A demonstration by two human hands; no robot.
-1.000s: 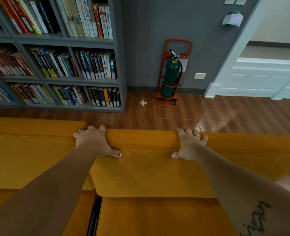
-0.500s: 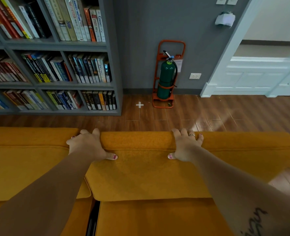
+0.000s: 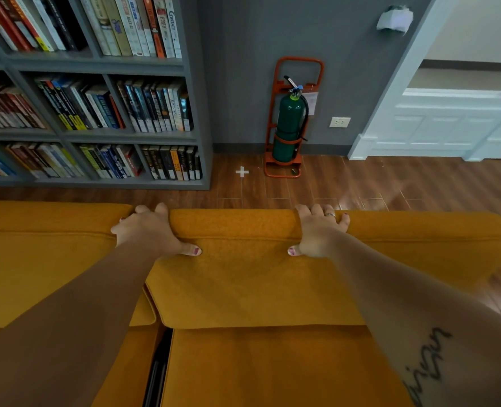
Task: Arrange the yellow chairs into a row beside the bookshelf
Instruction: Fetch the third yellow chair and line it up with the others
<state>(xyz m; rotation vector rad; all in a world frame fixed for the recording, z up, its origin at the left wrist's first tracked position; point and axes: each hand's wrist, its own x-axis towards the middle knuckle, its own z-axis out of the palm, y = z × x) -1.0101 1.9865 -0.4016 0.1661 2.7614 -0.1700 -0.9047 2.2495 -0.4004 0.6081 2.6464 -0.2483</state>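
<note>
Two hands gripped the backrest of a yellow chair (image 3: 243,274): the left hand (image 3: 149,230) and the right hand (image 3: 319,233) each curled their fingers over its top edge, thumbs pressed to the near face, the hold unchanged from half a second before. It stood just beside a second yellow chair (image 3: 43,259) on its left (backs nearly level), back toward the bookshelf (image 3: 202,113). The strip of floor (image 3: 390,183) before the white cross mark (image 3: 241,172) looked narrower than earlier.
</note>
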